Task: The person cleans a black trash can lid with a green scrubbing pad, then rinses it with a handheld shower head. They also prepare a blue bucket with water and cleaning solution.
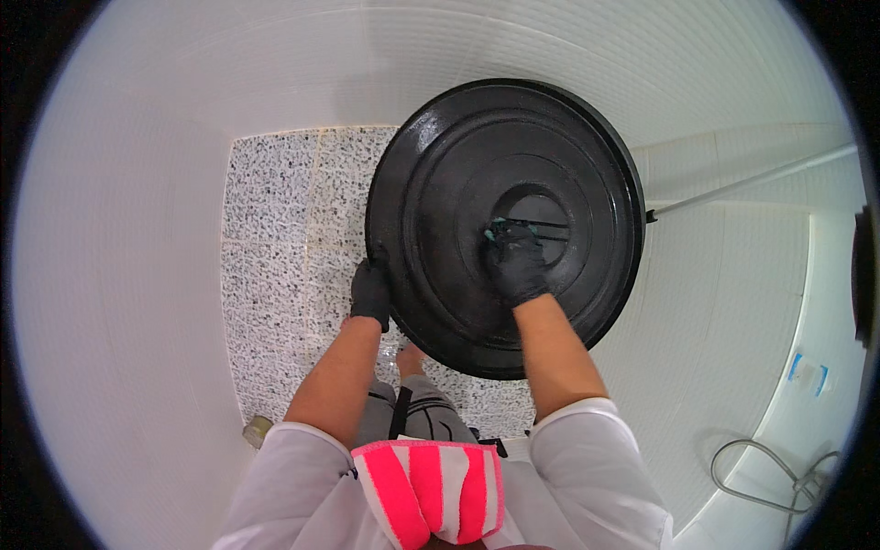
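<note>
A large round black plastic lid (440, 206) stands before me, its surface shiny and wet-looking, with ringed ridges and a recessed grip crossed by thin bars (550, 230). My left hand (371, 292), in a black glove, holds the lid's left rim. Over the recess is my right hand (519, 265), also gloved in black, its fingers closed around a green scrubbing pad (496, 225). Most of that pad is hidden under the fingers. Whether the lid's lower edge touches the floor I cannot tell.
Speckled tile floor (268, 227) lies between white tiled walls (117, 240). A metal pole (749, 179) slants in behind the lid's right side. At lower right hangs a metal shower hose (746, 488). A small yellowish object (257, 432) sits in the left floor corner. A pink-striped cloth (433, 488) hangs on my chest.
</note>
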A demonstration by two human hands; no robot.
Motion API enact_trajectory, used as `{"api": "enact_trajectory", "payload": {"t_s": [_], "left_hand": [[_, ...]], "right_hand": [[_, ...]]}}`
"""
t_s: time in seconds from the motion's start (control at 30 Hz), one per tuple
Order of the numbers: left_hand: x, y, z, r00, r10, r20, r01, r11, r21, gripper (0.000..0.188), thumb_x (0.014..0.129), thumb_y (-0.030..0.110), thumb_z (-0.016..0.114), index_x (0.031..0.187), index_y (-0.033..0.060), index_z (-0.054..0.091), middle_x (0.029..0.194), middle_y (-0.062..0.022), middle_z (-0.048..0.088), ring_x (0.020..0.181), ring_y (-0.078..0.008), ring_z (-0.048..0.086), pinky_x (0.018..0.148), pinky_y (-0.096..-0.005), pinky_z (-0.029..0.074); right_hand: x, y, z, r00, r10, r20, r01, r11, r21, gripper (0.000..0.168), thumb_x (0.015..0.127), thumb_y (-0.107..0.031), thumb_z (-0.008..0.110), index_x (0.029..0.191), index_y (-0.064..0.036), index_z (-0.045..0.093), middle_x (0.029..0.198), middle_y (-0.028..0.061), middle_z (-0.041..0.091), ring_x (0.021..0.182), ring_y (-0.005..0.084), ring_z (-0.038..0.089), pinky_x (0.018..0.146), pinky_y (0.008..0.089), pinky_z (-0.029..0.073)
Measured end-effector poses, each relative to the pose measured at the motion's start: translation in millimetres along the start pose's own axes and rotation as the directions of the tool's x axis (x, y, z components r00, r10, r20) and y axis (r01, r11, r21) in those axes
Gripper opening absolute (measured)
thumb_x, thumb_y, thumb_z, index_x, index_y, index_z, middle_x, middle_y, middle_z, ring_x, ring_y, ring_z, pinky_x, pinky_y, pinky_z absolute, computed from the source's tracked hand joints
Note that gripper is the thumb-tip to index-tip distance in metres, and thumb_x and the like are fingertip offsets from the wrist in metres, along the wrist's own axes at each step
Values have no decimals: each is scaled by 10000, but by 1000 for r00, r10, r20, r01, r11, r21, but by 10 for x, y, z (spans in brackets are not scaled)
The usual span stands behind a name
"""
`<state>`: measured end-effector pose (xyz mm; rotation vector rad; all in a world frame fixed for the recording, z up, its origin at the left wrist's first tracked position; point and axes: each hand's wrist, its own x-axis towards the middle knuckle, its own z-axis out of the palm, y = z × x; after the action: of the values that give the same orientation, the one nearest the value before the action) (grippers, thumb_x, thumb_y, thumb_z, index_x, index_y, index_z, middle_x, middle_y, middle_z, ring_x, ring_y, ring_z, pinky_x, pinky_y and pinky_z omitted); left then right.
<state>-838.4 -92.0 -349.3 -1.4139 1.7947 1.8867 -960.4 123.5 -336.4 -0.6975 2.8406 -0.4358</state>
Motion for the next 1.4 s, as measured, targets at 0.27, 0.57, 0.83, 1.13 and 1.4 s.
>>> {"api": "enact_trajectory", "payload": {"t_s": [0.27,0.57,0.83,1.13,1.4], "left_hand": [[5,-60,6,1000,-15,-18,15,1000,-15,611,826,510,414,1116,-21,495,1019,-196,568,911,-296,545,803,-343,405],[-18,-5,-45,1000,11,-14,-9,992,128,579,841,490,411,1100,-19,507,1001,-181,576,909,-277,546,789,-333,406],[96,-177,-17,1000,12,21,-12,1000,5,563,834,472,438,1092,-23,509,1003,-171,579,903,-260,543,776,-329,410],[-79,74,-20,999,-3,-40,6,997,76,600,830,492,428,1117,-31,491,1019,-206,562,927,-288,536,790,-338,410],[-78,73,-53,1000,-21,-16,21,999,48,674,823,529,406,1165,-51,445,1082,-222,529,978,-312,519,826,-344,400]], "right_hand": [[-245,619,-728,756,655,19,-649,744,161,410,852,-304,418,1143,-25,492,1143,180,507,1036,315,485,901,369,356],[150,-288,-65,994,61,-89,-76,982,-175,515,802,-287,471,1220,1,388,1244,238,379,1152,380,358,980,433,261],[206,342,-554,937,328,-117,-334,942,-34,629,804,-415,469,1228,40,369,1275,253,330,1190,384,306,1002,425,229],[71,-486,-209,991,-123,50,131,971,-200,648,770,-290,498,1297,12,270,1337,217,258,1240,331,257,1027,417,180],[-872,176,-378,923,360,134,-357,933,-44,713,837,-412,438,1348,-31,118,1401,191,75,1299,313,86,1057,398,77]]}}
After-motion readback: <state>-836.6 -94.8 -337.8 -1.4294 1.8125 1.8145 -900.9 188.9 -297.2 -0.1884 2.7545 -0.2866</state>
